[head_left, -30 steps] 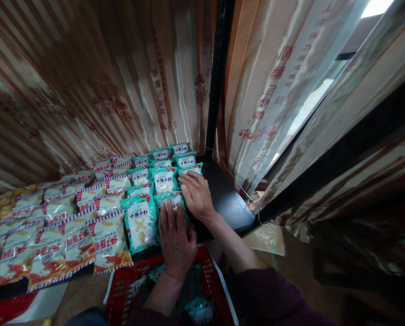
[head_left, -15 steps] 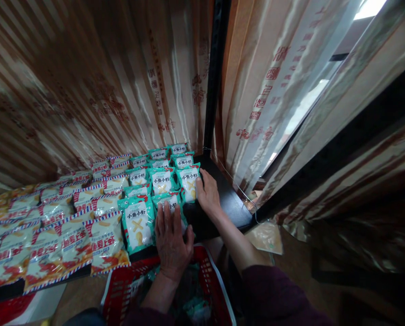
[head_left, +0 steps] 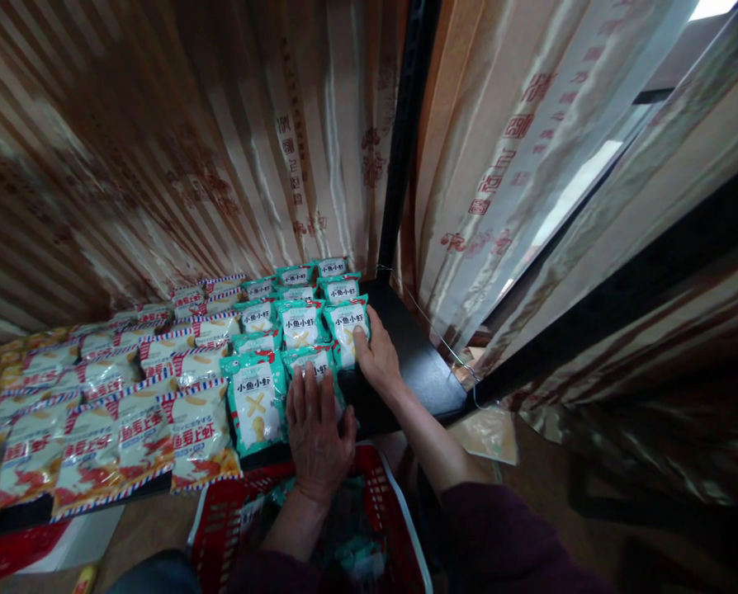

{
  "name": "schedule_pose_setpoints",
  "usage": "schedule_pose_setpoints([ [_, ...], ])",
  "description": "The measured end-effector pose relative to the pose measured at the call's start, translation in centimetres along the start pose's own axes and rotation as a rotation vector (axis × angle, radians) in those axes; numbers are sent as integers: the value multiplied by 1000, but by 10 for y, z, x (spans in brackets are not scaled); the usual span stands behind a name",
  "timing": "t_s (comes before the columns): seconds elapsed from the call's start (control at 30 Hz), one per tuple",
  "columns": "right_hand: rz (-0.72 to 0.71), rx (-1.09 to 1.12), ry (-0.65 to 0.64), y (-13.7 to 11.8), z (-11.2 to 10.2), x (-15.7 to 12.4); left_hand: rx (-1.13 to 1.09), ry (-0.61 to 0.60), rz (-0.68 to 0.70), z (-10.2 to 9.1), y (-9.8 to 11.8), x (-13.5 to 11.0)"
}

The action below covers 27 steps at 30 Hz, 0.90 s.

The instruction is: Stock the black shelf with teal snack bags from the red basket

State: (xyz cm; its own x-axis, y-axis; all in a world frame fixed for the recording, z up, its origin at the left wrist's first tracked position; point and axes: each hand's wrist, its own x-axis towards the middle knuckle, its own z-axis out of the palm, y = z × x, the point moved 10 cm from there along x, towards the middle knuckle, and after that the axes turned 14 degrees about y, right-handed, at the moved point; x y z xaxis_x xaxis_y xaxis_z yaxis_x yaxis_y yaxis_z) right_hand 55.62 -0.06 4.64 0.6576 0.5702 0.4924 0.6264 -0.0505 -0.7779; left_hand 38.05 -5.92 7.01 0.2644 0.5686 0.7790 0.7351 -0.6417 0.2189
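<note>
My left hand (head_left: 320,441) lies with its fingers stretched flat over the front of a teal-and-white snack bag (head_left: 310,363), hiding most of it. Farther back, my right hand (head_left: 378,353) grips the right edge of another teal snack bag (head_left: 344,320), thumb on its front and fingers behind. Left of my left hand stands a fully visible teal snack bag (head_left: 256,404) in the front row. Several more of the same kind, such as the rear snack bag (head_left: 332,268), stand in rows behind.
Orange-and-white snack bags (head_left: 199,437) fill the black shelf (head_left: 428,363) to the left. Below its front edge sits a red basket (head_left: 381,495) with teal bags inside. A black post (head_left: 399,148) and printed curtains (head_left: 295,124) border the back; a clear plastic sheet (head_left: 486,433) lies at right.
My right thumb has shifted over the front of its bag, and the fingers have slid behind its edge. My left hand stays on its bag. The view has shifted slightly.
</note>
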Motion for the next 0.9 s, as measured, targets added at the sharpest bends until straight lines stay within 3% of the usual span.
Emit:
schedule_pose_setpoints([
  [0.37,9,-62,31,3,-9,-1,6,4,53,-6,6,-4],
  [0.6,105,-35,54,18,-22,-15,-7,7,62,-13,13,-10],
  [0.73,162,17,78,24,-33,-24,-86,-21,120,-18,28,-29],
  [0.9,152,24,88,18,-43,-42,-223,-109,189,-29,46,-74],
])
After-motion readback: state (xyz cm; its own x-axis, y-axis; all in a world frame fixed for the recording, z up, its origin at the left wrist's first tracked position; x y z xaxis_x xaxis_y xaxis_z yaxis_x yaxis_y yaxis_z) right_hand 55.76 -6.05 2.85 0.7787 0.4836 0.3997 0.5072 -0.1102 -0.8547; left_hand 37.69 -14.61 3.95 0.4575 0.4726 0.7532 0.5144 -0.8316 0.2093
